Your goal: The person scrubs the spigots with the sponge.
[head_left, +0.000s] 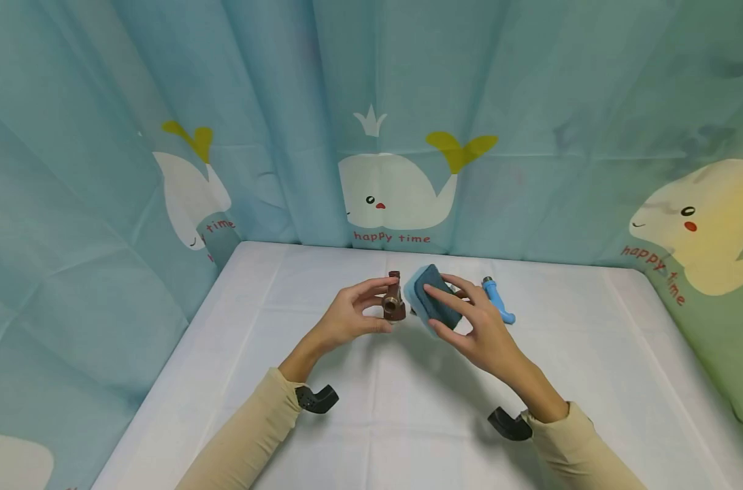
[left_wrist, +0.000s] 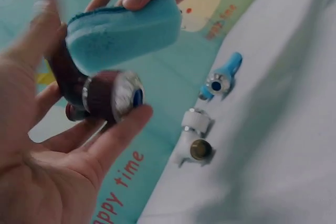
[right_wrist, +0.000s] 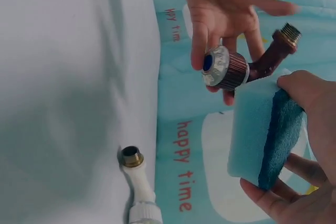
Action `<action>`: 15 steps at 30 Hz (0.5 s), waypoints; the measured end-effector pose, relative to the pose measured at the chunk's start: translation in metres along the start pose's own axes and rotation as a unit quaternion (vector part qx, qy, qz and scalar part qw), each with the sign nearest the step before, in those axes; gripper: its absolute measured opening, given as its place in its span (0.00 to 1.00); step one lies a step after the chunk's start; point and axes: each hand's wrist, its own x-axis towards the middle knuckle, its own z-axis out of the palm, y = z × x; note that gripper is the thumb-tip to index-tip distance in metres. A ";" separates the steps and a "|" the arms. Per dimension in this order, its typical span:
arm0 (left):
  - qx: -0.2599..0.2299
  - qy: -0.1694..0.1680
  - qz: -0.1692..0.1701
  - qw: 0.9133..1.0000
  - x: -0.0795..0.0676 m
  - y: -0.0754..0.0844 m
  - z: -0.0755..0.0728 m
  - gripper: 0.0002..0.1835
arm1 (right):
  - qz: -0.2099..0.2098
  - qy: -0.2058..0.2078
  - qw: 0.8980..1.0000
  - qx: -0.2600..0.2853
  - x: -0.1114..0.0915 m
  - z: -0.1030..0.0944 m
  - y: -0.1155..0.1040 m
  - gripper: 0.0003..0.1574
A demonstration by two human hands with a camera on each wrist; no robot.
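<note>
A brown tap [head_left: 394,312] with a threaded end and a silvery, blue-centred cap is held up above the table by my left hand [head_left: 345,318], thumb on one side and fingers on the other. My right hand [head_left: 486,332] grips a two-tone sponge [right_wrist: 252,129], light blue foam with a darker blue scouring layer. In the left wrist view the foam [left_wrist: 126,35] is right beside the brown tap [left_wrist: 102,95]; whether they touch I cannot tell. The left hand is slightly blurred there.
Beyond the right hand, a blue tap [head_left: 497,301] lies on the white-covered table [head_left: 322,435]. A white tap [left_wrist: 190,142] lies near it, mostly hidden behind the sponge in the head view. Blue curtains [head_left: 298,82] with whale prints hang along the table's back and sides.
</note>
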 end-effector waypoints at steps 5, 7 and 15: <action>0.073 0.035 0.004 0.997 0.001 -0.006 0.003 0.35 | -0.044 0.004 0.999 0.011 0.008 -0.003 -0.016 0.34; 0.099 0.050 0.007 0.994 0.002 -0.007 0.004 0.34 | -0.080 -0.003 0.997 -0.009 0.013 -0.004 -0.023 0.32; 0.032 0.039 -0.056 0.997 0.002 -0.002 0.006 0.33 | -0.126 0.011 0.986 -0.111 0.016 -0.009 -0.029 0.45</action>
